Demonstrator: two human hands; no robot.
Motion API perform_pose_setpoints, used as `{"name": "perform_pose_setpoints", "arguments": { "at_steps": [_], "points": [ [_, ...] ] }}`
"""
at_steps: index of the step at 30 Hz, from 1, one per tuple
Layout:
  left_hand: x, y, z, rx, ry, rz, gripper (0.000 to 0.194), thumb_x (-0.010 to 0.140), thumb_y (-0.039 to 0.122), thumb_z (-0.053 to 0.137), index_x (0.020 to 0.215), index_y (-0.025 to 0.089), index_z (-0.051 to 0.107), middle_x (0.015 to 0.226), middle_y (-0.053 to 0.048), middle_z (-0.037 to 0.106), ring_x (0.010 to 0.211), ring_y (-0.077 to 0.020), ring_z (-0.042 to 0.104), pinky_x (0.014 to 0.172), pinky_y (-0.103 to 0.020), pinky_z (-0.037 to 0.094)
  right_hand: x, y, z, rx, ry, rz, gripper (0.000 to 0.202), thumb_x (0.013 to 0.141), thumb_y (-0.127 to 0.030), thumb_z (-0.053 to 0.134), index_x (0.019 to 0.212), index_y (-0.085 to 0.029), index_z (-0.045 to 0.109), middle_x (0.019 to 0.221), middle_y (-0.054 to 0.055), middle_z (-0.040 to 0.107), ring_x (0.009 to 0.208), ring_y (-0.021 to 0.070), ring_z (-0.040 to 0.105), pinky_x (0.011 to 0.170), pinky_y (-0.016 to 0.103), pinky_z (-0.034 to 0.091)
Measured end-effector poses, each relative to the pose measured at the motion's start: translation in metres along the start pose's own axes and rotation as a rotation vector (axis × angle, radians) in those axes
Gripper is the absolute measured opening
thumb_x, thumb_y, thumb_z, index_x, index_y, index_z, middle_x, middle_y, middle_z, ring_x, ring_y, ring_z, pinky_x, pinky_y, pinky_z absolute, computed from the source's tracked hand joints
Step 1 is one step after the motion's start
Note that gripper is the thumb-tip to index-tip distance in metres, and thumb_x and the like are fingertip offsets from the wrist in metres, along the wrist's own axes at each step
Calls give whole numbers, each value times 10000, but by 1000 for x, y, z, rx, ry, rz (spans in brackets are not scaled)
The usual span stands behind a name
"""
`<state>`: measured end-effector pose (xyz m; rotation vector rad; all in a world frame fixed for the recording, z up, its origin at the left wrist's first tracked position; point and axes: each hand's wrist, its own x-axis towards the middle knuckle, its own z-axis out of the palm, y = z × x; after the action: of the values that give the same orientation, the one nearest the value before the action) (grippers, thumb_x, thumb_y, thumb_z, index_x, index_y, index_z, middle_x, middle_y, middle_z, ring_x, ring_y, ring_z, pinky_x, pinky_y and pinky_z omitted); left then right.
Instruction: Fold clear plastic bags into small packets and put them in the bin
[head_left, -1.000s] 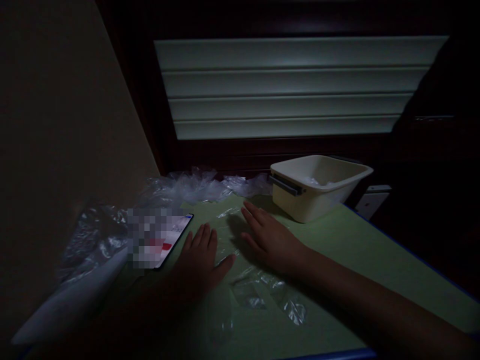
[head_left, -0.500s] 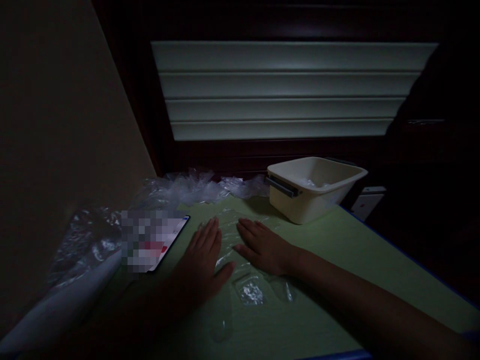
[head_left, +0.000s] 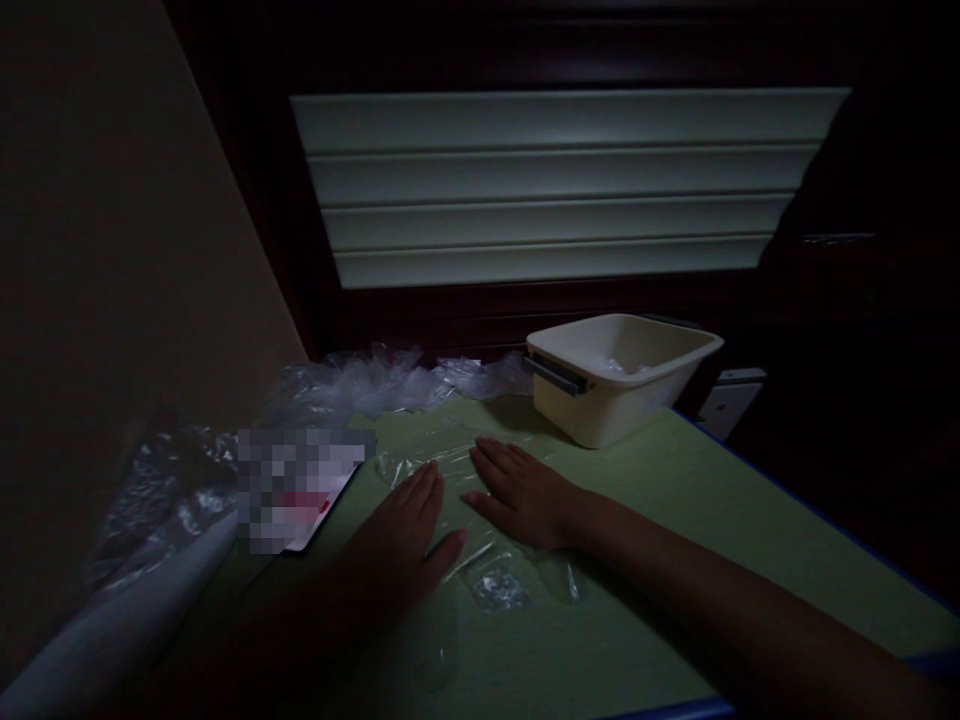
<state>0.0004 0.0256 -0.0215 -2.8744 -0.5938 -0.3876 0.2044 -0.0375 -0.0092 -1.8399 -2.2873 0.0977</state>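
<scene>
A clear plastic bag (head_left: 461, 455) lies spread over the green tabletop (head_left: 637, 600), with creases across it. My left hand (head_left: 409, 525) rests flat on its left side, fingers stretched forward and thumb apart. On its right side my right hand (head_left: 521, 495) is also laid flat, palm down, the thumb pointing toward my left hand. Just nearer to me, between the wrists, sits a small shiny crumpled clear packet (head_left: 496, 585); what is in it, if anything, I cannot make out. Part of the bag is hidden beneath both hands.
A cream plastic bin (head_left: 592, 410) with dark handles stands at the back right, some clear plastic inside. Crumpled clear plastic (head_left: 405, 380) runs along the back and left edges. A partly blurred-out tablet or phone (head_left: 330, 490) lies left of my left hand. A white device (head_left: 731, 400) is beyond the right edge.
My left hand has slid slightly back toward me over the plastic, baring a wrinkled part of it ahead of the fingers. My right hand has stayed nearly in place.
</scene>
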Motion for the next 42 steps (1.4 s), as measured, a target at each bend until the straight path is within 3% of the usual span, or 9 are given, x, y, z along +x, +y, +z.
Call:
{"name": "perform_pose_setpoints", "arguments": {
  "at_steps": [8, 18, 21, 25, 28, 31, 38, 42],
  "points": [
    [0, 0, 1, -37, -14, -16, 609, 913, 465, 405, 1330, 22, 432, 1401, -237, 380, 1298, -323, 390, 1013, -459, 426, 0, 24, 1, -13, 34, 63, 721, 952, -529, 228, 1398, 29, 326, 1453, 269, 294, 1369, 330, 247, 1087, 503, 236],
    [-1, 2, 3, 53, 10, -15, 642, 919, 491, 351, 1321, -3, 434, 1388, -237, 405, 1273, -317, 428, 997, -427, 438, -14, 45, 1, -49, 65, 45, 716, 951, -532, 219, 1387, 18, 357, 1437, 255, 346, 1346, 318, 310, 1089, 472, 267],
    [-2, 4, 2, 76, 26, -9, 629, 917, 490, 350, 1301, 3, 455, 1368, -230, 438, 1264, -304, 444, 991, -407, 446, -20, 52, -2, -66, 84, 75, 672, 954, -484, 254, 1373, 27, 376, 1413, 264, 382, 1321, 342, 348, 1065, 497, 305],
    [-3, 3, 3, 88, 33, -18, 622, 917, 485, 351, 1306, 9, 450, 1374, -222, 435, 1267, -301, 441, 991, -411, 448, -26, 55, -12, -81, 133, 97, 562, 929, -304, 333, 1371, 42, 364, 1422, 281, 356, 1305, 350, 375, 1044, 500, 345],
    [-4, 1, 5, 67, 64, -24, 612, 931, 481, 329, 1298, 9, 460, 1370, -223, 438, 1257, -310, 450, 982, -413, 457, -29, 46, -23, -74, 166, 90, 559, 910, -252, 349, 1406, 5, 320, 1455, 253, 312, 1310, 327, 376, 1038, 484, 370],
    [-5, 1, 9, 78, 116, -46, 621, 943, 488, 294, 1283, 0, 474, 1354, -235, 451, 1241, -317, 468, 978, -417, 461, -33, 26, -32, -2, 181, 50, 610, 933, -352, 359, 1423, 3, 286, 1491, 225, 243, 1361, 302, 284, 1087, 459, 307],
    [-4, 2, 11, 123, 141, -22, 607, 947, 462, 311, 1265, -26, 479, 1336, -265, 458, 1240, -327, 466, 954, -439, 482, -47, -24, -41, 218, -163, -182, 762, 896, -467, 469, 1450, -11, 212, 1505, 226, 154, 1397, 304, 145, 1119, 468, 214],
    [-4, 2, 10, 116, 128, -18, 603, 948, 446, 312, 1259, -43, 479, 1317, -279, 470, 1221, -342, 483, 933, -461, 496, -47, -20, -48, 250, -158, -186, 661, 885, -305, 469, 1443, -26, 252, 1496, 209, 226, 1386, 277, 217, 1113, 450, 235]
  ]
}}
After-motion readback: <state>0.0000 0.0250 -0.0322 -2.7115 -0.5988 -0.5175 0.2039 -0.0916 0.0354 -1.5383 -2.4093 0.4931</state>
